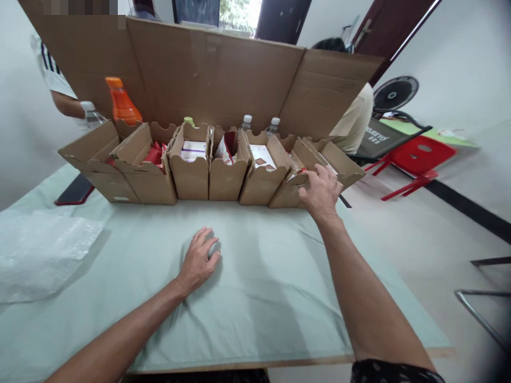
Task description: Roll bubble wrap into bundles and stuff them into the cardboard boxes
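Observation:
My left hand rests on the pale green tablecloth, fingers loosely apart, holding nothing. At the right end of a row of open cardboard bins, my right hand reaches over the front of a bin. Its thumb and fingers are spread, and the fingertips are near the bin's rim; no held item shows. Inside other bins are red packets, white-and-purple boxes, a red-and-white pouch and a white box with a brown pattern. The contents near my right hand are partly hidden.
A tall cardboard panel stands behind the bins, with an orange bottle and clear bottles before it. Bubble wrap and a dark phone-like object lie at left. A red stool stands at right. Two people are beyond the panel.

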The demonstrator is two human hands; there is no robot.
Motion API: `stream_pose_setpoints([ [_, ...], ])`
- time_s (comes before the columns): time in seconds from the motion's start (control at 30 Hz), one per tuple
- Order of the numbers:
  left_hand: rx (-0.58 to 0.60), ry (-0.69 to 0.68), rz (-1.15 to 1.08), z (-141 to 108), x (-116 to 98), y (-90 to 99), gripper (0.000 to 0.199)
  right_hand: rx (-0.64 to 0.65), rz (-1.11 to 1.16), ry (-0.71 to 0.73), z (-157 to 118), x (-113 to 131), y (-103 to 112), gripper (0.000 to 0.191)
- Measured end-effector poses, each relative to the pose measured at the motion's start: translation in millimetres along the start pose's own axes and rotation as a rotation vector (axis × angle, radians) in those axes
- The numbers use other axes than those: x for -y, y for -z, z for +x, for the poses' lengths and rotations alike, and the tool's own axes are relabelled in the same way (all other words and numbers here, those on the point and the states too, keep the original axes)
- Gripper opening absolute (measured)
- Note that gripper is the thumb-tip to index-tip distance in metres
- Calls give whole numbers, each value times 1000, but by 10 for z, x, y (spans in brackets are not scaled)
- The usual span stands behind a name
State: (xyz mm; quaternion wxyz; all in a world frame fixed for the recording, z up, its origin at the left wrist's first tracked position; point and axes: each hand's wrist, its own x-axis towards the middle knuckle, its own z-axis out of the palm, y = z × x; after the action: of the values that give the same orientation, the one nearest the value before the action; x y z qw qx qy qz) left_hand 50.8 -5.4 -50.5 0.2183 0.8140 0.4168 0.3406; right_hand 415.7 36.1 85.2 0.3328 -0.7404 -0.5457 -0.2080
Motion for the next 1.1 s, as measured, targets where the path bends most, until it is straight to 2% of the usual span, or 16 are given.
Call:
stream_pose_setpoints([
  [0.1,-16,11,-29,6,3,-3,29,58,-38,58,117,-78,-76,20],
  [0.23,-15,14,-48,22,-6,-4,28,44,-43,60,131,-45,-174,20],
  [0.3,-16,17,-51,28,-10,-5,28,52,-65,33,108,-26,-148,21],
  [0.4,-24,20,-55,29,-10,-12,29,8,-101,25,74,64,15,29],
  [0.5,-24,28,-69,28,3,-25,28,-82,-32,92,70,377,209,42],
  [0.53,-25,34,-74,28,11,-30,29,-57,35,122,77,543,241,42],
  [0.6,-26,46,-83,28,31,-39,31,112,206,169,106,933,210,43],
  [0.7,-37,64,-107,32,56,-45,34,400,303,169,192,1506,-53,60],
  [0.73,-42,71,-120,34,58,-43,35,451,280,157,230,1654,-167,63],
  [0.8,-59,91,-153,42,49,-29,35,484,216,125,295,1854,-371,54],
  [0.87,-79,128,-208,52,22,-3,38,471,176,101,311,1932,-488,37],
  [0.93,-111,196,-293,67,-10,33,44,453,163,95,240,1922,-493,28],
  [1.0,-148,291,-397,88,-32,72,49,436,156,99,71,1868,-391,26],
  [1.1,-226,415,-522,127,-18,121,50,407,175,118,-335,1767,-73,23],
])
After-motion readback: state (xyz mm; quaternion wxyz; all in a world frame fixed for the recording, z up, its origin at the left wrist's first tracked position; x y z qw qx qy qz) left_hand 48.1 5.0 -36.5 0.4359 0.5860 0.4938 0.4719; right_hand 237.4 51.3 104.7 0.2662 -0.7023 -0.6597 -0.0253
